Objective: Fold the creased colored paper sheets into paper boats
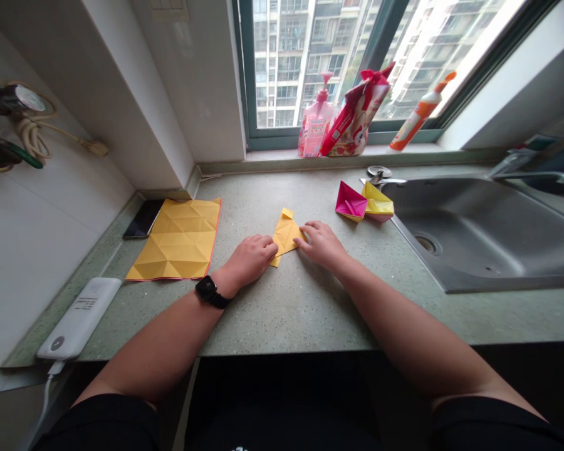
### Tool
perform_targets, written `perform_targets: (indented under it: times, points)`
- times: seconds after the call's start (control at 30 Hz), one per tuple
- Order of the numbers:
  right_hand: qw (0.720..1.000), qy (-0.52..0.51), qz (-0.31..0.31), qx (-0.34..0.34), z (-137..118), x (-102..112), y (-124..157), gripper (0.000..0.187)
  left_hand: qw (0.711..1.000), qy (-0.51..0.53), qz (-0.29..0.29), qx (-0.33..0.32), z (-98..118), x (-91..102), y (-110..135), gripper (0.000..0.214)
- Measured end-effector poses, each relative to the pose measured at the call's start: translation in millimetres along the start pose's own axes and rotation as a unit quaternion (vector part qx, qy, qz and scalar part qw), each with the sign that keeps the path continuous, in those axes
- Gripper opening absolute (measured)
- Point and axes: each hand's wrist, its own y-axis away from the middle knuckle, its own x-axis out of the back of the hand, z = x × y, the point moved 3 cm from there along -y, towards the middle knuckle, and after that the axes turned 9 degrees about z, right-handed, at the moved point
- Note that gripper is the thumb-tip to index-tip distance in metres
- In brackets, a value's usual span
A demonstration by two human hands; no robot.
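Left grip: here's the left grip (251, 260), curled and pressed against the near edge of the folded yellow paper (286, 235), a black smartwatch (207, 289) on its wrist.
Right grip: the right grip (322, 244) comes in from the other side, fingertips (301, 233) on the paper.
Surface: speckled green stone surface (291, 307) beneath it all.
Upper left of the paper: a creased yellow sheet (178, 239) lies beside a black phone (143, 218).
Lower left: a white power bank (79, 318).
Right: pink-and-yellow folded paper pieces (360, 202) sit just beside a steel sink (479, 235).
Windowsill: a pink pump bottle (316, 116), a red bag (355, 113) and an orange tube (418, 113).
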Motion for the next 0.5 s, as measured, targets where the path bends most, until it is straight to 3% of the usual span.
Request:
perform_targets:
  times: [0.2,0.3,0.4,0.5]
  points:
    - [0.982,-0.174,0.028,-0.070,-4.0,9.4,-8.8,0.023,1.000,0.017,0.009,-0.004,0.1,-7.7,0.6,0.017]
    - [0.942,-0.312,0.006,-0.124,-8.2,10.5,-10.2,0.028,0.997,0.046,0.063,0.026,-4.3,-10.8,2.8,0.015]
    - [0.882,-0.435,-0.016,-0.183,-12.3,10.4,-11.1,0.040,0.984,0.074,0.144,0.074,-12.0,-10.7,6.1,0.035]
    - [0.859,-0.466,0.037,-0.209,-13.0,20.5,-13.2,0.043,0.974,0.082,0.185,0.102,-18.3,-9.4,8.1,0.047]
